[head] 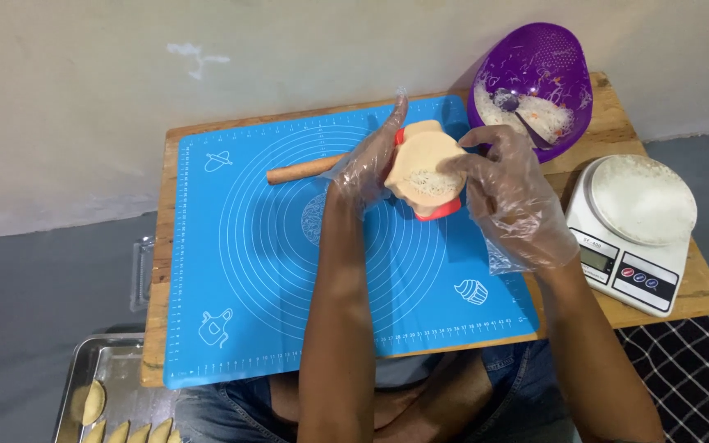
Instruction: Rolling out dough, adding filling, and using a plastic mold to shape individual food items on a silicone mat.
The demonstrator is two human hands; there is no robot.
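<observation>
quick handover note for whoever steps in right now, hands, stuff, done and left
Left hand and right hand, both in clear plastic gloves, together hold the red plastic dumpling press with a round dough sheet and shredded filling on it.
Wooden rolling pin lies on the blue silicone mat; purple filling bowl at back right.
Done: folded dumplings on the metal tray.
Left: press not yet closed.

Wooden table [617, 131], blue mat [248, 271], scale [633, 230], purple bowl [535, 74]
</observation>
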